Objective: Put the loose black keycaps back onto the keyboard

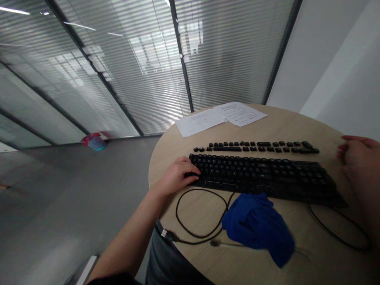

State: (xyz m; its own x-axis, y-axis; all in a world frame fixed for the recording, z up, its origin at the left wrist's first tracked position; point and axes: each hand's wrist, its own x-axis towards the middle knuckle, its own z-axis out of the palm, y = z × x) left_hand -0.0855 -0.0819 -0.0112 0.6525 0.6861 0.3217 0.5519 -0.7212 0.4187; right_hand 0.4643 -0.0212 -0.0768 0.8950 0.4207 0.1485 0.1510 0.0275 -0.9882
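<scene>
My left hand (179,175) grips the left end of a black keyboard (246,170), with the fingers over its keys and the thumb near the front edge. At the right side of the table, my right hand (358,156) is held off the keyboard's right end. Its fingers are curled and somewhat blurred; whether anything small is in them cannot be made out. Behind the keyboard, loose black keycaps (261,149) lie in two rows. A crumpled blue cloth (258,227) rests in front of the keyboard, beside a thin metal wire tool (225,244) partly under it.
A black cable (178,211) loops on the table's near left, its USB plug (166,234) at the edge. Another cable loop (341,237) lies at right. Printed papers (219,114) lie at the back of the round table (166,150). A blue basket (95,142) stands on the floor.
</scene>
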